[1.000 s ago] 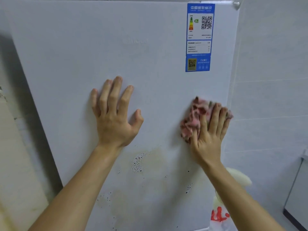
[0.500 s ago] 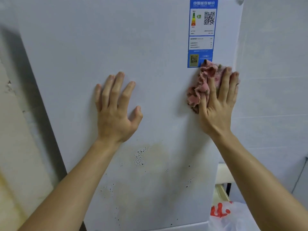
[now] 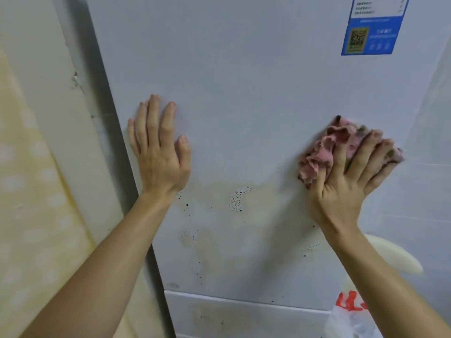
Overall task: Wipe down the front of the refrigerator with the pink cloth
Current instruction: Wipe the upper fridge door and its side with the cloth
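While a yellowish wall (image 3: 36,191) with pale spots fills the far left, the left hand (image 3: 158,152) lies flat on the front of the refrigerator (image 3: 244,81), close to its left edge. Its fingers are straight and a little apart, and it holds nothing. Just below and to the right of it, the white door has a big yellow-brown stain (image 3: 238,198) with lots of tiny black dots. High up on the right is a blue sticker (image 3: 371,35). Under the sticker, near the door's right edge, the pink cloth (image 3: 324,150) is bunched up against the door. The right hand (image 3: 351,181) presses on it with spread, nearly straight fingers. Down at the bottom right sits a clear plastic bag (image 3: 351,313) with red marks.
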The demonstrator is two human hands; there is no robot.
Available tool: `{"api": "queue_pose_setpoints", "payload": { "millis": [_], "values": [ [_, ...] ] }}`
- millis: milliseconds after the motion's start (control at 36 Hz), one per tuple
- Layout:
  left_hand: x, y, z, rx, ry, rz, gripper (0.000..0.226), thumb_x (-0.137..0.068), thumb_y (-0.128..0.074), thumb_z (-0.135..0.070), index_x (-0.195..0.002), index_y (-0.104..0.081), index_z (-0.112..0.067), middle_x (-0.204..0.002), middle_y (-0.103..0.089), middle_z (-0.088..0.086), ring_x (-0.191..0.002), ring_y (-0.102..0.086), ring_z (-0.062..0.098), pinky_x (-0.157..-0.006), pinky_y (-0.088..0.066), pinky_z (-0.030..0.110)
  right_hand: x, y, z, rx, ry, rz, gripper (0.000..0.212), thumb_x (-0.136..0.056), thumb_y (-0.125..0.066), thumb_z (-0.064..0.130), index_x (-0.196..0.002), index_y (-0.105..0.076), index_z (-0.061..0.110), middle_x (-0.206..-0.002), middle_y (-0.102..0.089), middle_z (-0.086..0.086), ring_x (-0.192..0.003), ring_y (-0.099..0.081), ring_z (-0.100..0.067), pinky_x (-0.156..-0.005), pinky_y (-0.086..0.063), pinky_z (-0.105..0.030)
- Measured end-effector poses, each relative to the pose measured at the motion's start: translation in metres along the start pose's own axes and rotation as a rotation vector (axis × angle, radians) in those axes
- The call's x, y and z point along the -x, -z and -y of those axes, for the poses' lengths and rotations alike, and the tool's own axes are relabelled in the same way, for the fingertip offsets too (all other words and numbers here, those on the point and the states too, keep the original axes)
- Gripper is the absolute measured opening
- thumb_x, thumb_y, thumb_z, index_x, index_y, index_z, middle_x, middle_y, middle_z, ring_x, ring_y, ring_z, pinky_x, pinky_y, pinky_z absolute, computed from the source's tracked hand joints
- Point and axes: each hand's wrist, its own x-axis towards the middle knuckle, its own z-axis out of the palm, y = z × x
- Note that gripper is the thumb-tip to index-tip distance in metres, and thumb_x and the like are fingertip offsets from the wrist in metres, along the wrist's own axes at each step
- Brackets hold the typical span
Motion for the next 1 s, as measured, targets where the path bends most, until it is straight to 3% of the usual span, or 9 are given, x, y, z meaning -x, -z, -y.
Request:
{"api": "queue_pose_setpoints", "payload": {
  "millis": [250, 500, 611, 694, 806, 917, 1000],
  "values": [
    [0.007, 0.005, 0.032, 0.03, -0.064, 0.035, 0.053, -0.108, -0.04, -0.025, -0.157, -0.042, -0.006, -0.167, -0.031, 0.024, -0.156, -0.024, 0.044, -0.125, -0.024, 0.061, -0.004, -0.021, 0.062, 0.004, 0.007, -0.037, 0.055, -0.112, -0.032, 0.037, -0.164, -0.031, 0.018, -0.166, -0.02, -0.032, -0.153, -0.017, -0.056, -0.118, -0.01, -0.079],
    [0.007, 0.001, 0.045, 0.083, -0.095, 0.031, 0.053, -0.108, -0.043, -0.027, -0.158, -0.042, -0.011, -0.168, -0.031, 0.02, -0.157, -0.024, 0.041, -0.122, -0.027, 0.061, 0.018, -0.042, 0.13, 0.02, 0.096, 0.037, 0.055, -0.112, -0.031, 0.049, -0.163, -0.028, 0.031, -0.172, -0.011, -0.011, -0.16, -0.008, -0.038, -0.128, 0.001, -0.059],
    [0.005, 0.004, 0.053, 0.098, -0.11, 0.046, 0.053, -0.106, -0.046, -0.026, -0.158, -0.044, -0.016, -0.168, -0.032, 0.016, -0.156, -0.026, 0.037, -0.121, -0.026, 0.054, 0.012, -0.028, 0.1, 0.093, 0.224, 0.052, 0.056, -0.109, -0.039, 0.055, -0.161, -0.036, 0.035, -0.172, -0.016, -0.006, -0.161, -0.01, -0.027, -0.127, -0.009, -0.053],
    [0.004, 0.005, 0.057, 0.099, -0.135, 0.043, 0.053, -0.105, -0.046, -0.026, -0.157, -0.046, -0.017, -0.168, -0.034, 0.015, -0.155, -0.028, 0.036, -0.12, -0.027, 0.053, -0.006, -0.016, 0.074, 0.131, 0.188, -0.018, 0.059, -0.106, -0.049, 0.058, -0.159, -0.042, 0.032, -0.17, -0.023, -0.011, -0.159, -0.02, -0.036, -0.127, -0.008, -0.058],
    [0.004, 0.006, 0.066, 0.073, -0.159, 0.024, 0.052, -0.106, -0.047, -0.026, -0.157, -0.047, -0.019, -0.167, -0.036, 0.013, -0.155, -0.029, 0.032, -0.124, -0.022, 0.053, -0.015, -0.019, 0.074, 0.023, 0.089, -0.043, 0.057, -0.109, -0.045, 0.05, -0.16, -0.039, 0.024, -0.169, -0.022, -0.024, -0.156, -0.013, -0.052, -0.124, -0.007, -0.071],
    [0.003, 0.007, 0.073, 0.085, -0.195, 0.034, 0.051, -0.107, -0.043, -0.027, -0.157, -0.047, -0.018, -0.167, -0.037, 0.013, -0.156, -0.029, 0.03, -0.126, -0.018, 0.051, -0.009, -0.034, 0.103, -0.069, -0.022, -0.079, 0.052, -0.112, -0.035, 0.03, -0.161, -0.034, 0.014, -0.168, -0.019, -0.032, -0.156, -0.009, -0.051, -0.126, -0.003, -0.065],
    [0.004, 0.005, 0.078, 0.103, -0.205, 0.034, 0.051, -0.107, -0.041, -0.026, -0.158, -0.045, -0.017, -0.167, -0.037, 0.013, -0.156, -0.03, 0.03, -0.127, -0.018, 0.052, 0.006, -0.048, 0.134, -0.088, 0.065, -0.055, 0.052, -0.112, -0.034, 0.031, -0.16, -0.037, 0.013, -0.168, -0.018, -0.029, -0.157, -0.008, -0.048, -0.129, -0.004, -0.057]
  ]
}}
